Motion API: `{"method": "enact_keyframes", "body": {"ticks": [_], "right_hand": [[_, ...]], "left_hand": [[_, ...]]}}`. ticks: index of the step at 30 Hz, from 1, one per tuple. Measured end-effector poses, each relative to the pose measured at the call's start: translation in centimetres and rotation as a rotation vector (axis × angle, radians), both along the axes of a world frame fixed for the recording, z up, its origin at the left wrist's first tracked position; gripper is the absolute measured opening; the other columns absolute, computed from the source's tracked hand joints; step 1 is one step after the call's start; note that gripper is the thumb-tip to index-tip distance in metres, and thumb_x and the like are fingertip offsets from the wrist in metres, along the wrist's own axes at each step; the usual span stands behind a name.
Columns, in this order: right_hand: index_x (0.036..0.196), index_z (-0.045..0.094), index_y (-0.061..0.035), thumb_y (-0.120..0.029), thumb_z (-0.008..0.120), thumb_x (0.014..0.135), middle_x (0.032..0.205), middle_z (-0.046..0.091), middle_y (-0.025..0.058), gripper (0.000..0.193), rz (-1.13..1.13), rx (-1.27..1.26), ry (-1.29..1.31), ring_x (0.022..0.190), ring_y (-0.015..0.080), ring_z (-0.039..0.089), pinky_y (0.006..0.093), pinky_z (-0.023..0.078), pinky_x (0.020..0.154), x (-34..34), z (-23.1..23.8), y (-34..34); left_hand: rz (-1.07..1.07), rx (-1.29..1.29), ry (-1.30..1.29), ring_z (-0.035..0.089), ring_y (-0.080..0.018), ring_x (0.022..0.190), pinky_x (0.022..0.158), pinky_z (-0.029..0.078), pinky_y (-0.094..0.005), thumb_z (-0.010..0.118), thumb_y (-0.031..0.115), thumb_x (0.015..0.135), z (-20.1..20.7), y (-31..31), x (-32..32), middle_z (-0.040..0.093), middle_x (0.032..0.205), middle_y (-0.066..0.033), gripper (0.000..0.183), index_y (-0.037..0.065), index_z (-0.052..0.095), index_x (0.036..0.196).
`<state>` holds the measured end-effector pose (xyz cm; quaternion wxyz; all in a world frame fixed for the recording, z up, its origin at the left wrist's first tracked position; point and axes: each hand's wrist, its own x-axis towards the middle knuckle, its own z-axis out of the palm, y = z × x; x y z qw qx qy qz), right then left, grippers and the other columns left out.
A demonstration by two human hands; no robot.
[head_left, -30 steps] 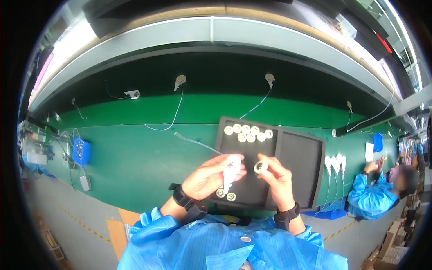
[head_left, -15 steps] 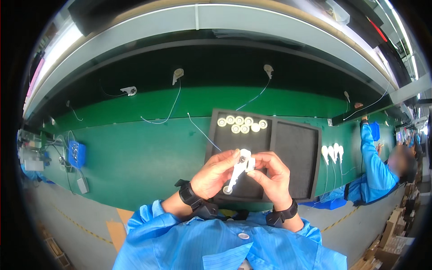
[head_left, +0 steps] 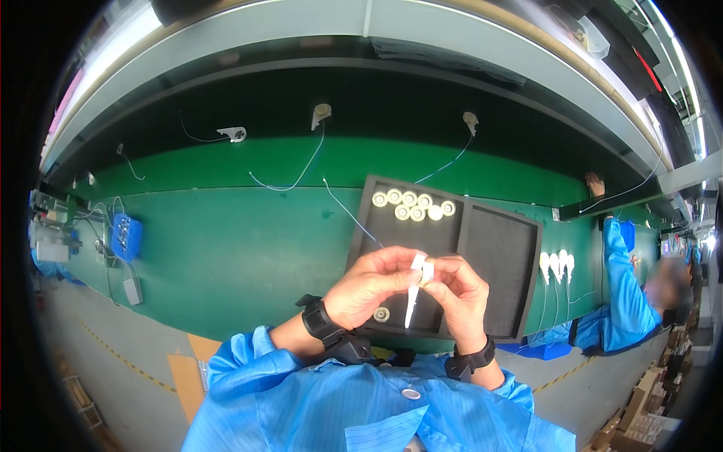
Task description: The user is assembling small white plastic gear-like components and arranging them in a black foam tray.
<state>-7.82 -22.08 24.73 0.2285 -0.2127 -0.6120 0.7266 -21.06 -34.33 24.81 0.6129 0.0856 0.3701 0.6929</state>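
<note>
Over the black tray (head_left: 461, 245), my left hand (head_left: 352, 297) pinches a white plastic lever-shaped part (head_left: 412, 301), turned edge-on with its narrow end pointing down. My right hand (head_left: 461, 300) grips a small white gear (head_left: 428, 270) between thumb and fingers, held against the part's upper end. Whether the gear is seated on it, I cannot tell. A thin blue-and-white cable (head_left: 350, 212) runs from behind my left fingers across the tray's edge. Several pale round gears (head_left: 410, 199) lie in the tray's left compartment, and a single gear (head_left: 382, 314) sits near its front left corner.
White parts with cables, one of them a lever (head_left: 321, 113), lie along the back under a shelf (head_left: 286, 30). More cabled white parts (head_left: 554, 264) are right of the tray. A blue bin (head_left: 126, 239) stands far left. A co-worker's blue sleeve (head_left: 621, 279) reaches in at right.
The white part has turned from showing its broad face to edge-on, and the gear now sits against its upper end. The whole view has shifted slightly.
</note>
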Motion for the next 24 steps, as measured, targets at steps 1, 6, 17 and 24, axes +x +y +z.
{"method": "enact_keyframes", "body": {"ticks": [1, 6, 17, 24], "right_hand": [[0.103, 0.066, -0.0012, -0.005, 0.076, 0.077, 0.096, 0.062, 0.0056, 0.029, -0.001, 0.003, -0.001, 0.086, 0.0129, 0.059, 0.0266, 0.049, 0.077, 0.0, 0.1, 0.0], [0.101, 0.066, -0.0011, -0.006, 0.078, 0.074, 0.099, 0.063, 0.0091, 0.030, 0.031, 0.317, -0.017, 0.087, 0.0158, 0.061, 0.0287, 0.051, 0.077, 0.1, 1.1, 0.4], [0.144, 0.032, -0.0013, -0.019, 0.070, 0.084, 0.146, 0.036, 0.0154, 0.073, 0.036, 0.245, 0.003, 0.130, 0.0252, 0.041, 0.0374, 0.040, 0.103, 1.2, -0.3, 0.7], [0.121, 0.051, 0.0011, -0.030, 0.055, 0.095, 0.101, 0.066, 0.0172, 0.040, -0.144, -0.536, 0.342, 0.097, 0.0274, 0.065, 0.0456, 0.046, 0.097, 6.0, -0.6, 5.3]], "left_hand": [[-0.001, 0.000, -0.001, 0.058, -0.0176, 0.110, 0.095, 0.045, -0.0324, 0.064, 0.017, 0.090, -0.1, 0.0, 0.0, 0.062, 0.116, -0.0088, 0.038, 0.002, 0.055, 0.124], [-0.017, 0.049, 0.063, 0.059, -0.0152, 0.106, 0.092, 0.046, -0.0301, 0.067, 0.013, 0.087, 0.1, -0.1, -0.2, 0.064, 0.111, -0.0067, 0.036, 0.002, 0.058, 0.121], [0.046, 0.000, 0.233, 0.060, -0.0220, 0.108, 0.095, 0.048, -0.0344, 0.061, 0.007, 0.090, 0.1, 2.9, 1.3, 0.061, 0.117, -0.0117, 0.031, 0.001, 0.053, 0.119], [-0.314, 0.007, 0.422, 0.065, -0.0250, 0.102, 0.078, 0.054, -0.0299, 0.054, 0.013, 0.096, 1.8, 5.0, 4.8, 0.047, 0.133, -0.0109, 0.034, 0.001, 0.053, 0.128]]}}
